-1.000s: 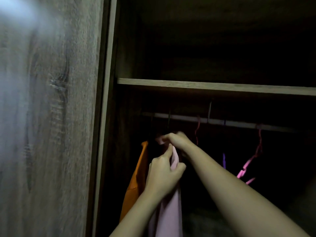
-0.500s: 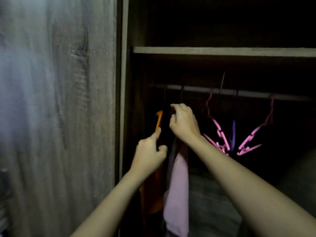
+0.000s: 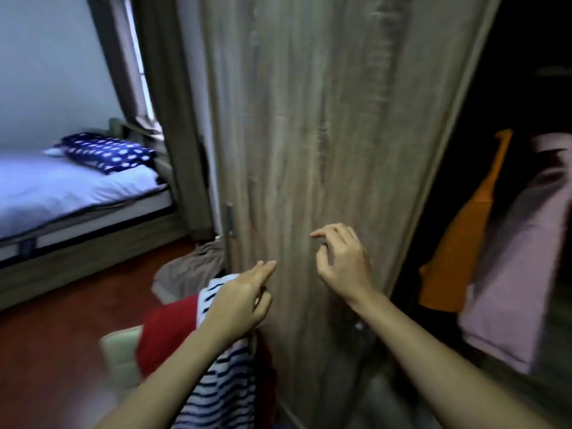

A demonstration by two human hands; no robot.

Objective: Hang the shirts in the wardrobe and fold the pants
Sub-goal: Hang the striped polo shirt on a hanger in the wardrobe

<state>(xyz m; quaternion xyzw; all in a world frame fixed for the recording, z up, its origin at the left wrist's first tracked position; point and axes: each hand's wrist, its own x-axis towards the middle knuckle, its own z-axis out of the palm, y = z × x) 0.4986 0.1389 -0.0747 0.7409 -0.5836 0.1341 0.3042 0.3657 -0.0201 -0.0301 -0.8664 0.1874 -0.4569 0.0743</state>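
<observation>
- Hands are both empty: left hand [image 3: 238, 300] and right hand [image 3: 343, 264] float with loose fingers in front of the wardrobe door [image 3: 325, 134], mid frame
- Orange shirt [image 3: 458, 230] and pink shirt [image 3: 523, 258] hang inside, at the right edge
- Striped shirt [image 3: 223, 388] lies on a red cloth [image 3: 167, 332] at the bottom, under the left hand
- It looks soft, light and floppy, so grab it by the shoulders or collar

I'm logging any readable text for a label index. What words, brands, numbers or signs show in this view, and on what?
None can be read. The orange shirt, pink shirt, striped shirt and wardrobe door show no lettering. The navy pillow carries only a blurred white pattern, not text.
</observation>
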